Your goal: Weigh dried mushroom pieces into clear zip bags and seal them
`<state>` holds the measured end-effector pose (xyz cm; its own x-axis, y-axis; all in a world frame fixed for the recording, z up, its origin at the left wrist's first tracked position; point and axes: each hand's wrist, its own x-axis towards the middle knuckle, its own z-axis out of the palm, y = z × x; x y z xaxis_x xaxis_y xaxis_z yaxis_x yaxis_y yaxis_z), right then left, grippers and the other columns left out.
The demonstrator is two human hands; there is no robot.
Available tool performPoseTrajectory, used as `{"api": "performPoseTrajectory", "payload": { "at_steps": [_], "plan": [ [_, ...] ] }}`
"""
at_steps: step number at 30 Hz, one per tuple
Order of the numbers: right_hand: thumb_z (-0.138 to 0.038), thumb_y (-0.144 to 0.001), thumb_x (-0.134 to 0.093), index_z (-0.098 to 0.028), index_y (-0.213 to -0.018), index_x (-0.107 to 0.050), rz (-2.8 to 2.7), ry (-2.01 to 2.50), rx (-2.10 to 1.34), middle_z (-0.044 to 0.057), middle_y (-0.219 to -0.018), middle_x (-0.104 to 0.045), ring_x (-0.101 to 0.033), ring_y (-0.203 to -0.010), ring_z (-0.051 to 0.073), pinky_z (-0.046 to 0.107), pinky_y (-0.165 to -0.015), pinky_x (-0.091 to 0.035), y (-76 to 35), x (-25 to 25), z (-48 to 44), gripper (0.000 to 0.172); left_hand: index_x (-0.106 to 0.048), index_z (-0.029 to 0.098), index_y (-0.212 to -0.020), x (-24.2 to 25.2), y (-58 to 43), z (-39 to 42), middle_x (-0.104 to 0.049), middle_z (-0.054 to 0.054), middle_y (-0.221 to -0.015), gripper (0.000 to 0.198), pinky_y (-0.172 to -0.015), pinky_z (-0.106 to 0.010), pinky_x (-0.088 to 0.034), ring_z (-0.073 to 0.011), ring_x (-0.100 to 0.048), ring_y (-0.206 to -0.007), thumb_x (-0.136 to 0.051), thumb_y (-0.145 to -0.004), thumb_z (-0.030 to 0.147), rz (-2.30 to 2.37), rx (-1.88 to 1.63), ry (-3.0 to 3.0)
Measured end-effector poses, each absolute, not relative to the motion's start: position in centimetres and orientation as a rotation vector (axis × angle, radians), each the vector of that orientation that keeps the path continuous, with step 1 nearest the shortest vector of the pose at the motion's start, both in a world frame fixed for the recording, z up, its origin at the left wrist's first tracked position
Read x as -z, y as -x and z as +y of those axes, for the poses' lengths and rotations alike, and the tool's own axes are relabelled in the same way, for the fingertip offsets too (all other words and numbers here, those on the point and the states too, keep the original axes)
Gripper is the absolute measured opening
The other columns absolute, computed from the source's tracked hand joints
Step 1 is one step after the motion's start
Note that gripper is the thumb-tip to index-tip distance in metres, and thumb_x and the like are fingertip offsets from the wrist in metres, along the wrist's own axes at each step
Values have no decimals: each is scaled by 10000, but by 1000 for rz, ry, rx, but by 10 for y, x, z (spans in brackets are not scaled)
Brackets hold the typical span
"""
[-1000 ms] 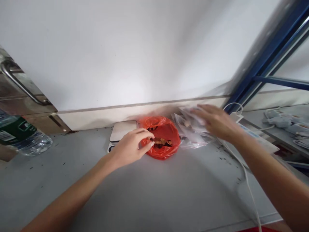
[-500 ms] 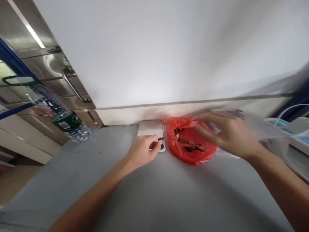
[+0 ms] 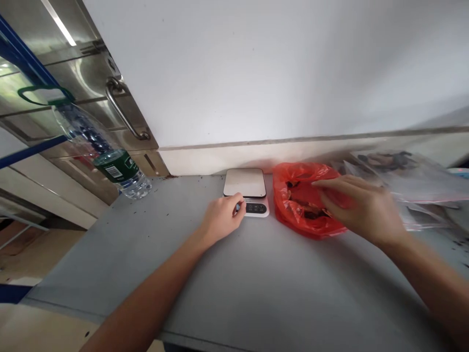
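My left hand [image 3: 224, 216] rests at the front left of a small kitchen scale [image 3: 245, 183], its fingers curled in with thumb and index tip together. It covers part of the scale's dark button panel [image 3: 256, 208], and nothing shows in its fingers. The weighing plate is bare. To the right of the scale stands a red plastic bag [image 3: 293, 221] with its mouth spread, holding brown, dried-looking pieces [image 3: 303, 208]. Over the bag's right side is my right hand [image 3: 366, 210], slightly blurred, fingers stretched out and thumb apart, with nothing visible in it.
A large clear bottle with a green label [image 3: 116, 166] stands at the table's left. Clear plastic bags [image 3: 406, 178] with dark contents lie at the right, behind my right hand. A white wall [image 3: 238, 73] rises behind the grey table [image 3: 256, 283]; a metal door handle [image 3: 122, 110] is at left.
The view has shifted, so the scale and red bag appear further right and higher. My left hand stays at the scale's front; my right hand is still over the bag's right side.
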<state>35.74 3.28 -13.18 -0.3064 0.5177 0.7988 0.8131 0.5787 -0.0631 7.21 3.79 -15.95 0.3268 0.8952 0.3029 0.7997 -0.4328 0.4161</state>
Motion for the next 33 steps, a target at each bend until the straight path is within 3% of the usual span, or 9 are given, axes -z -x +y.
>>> {"api": "performPoseTrajectory", "payload": {
  "at_steps": [9,22,28,33],
  "plan": [
    [-155,-920,-568,-254,-880,-707,-2041,925,428,22,-781,-783,-746,-692,218,332,-634,-601,-364,148,42,175,-563,218,-784,160,-76,37,-592,28,-620,119,-576,-244,-315,-131,-509,-542,-490,-867,176,1609,-663,-2503],
    [-173,-893,-567,-254,-866,-733,-2028,1019,318,32,-797,-782,-739,-711,213,330,-660,-597,-365,148,43,187,-588,227,-819,152,-73,37,-553,53,-579,99,-563,-235,-354,-127,-495,-497,-511,-851,174,1604,-573,-2460],
    [-279,-899,-605,-239,-709,-643,-2015,1033,296,24,-669,-708,-657,-575,176,298,-573,-539,-366,147,42,198,-597,232,-831,151,-73,37,-541,55,-565,103,-556,-231,-355,-128,-497,-498,-506,-857,190,1603,-589,-2446],
    [-241,-891,-568,-244,-635,-569,-1997,1097,256,9,-601,-650,-624,-529,167,292,-529,-511,-365,143,39,256,-589,228,-820,150,-73,36,-542,55,-571,102,-558,-233,-356,-129,-494,-493,-505,-858,184,1596,-595,-2434]
  ]
}}
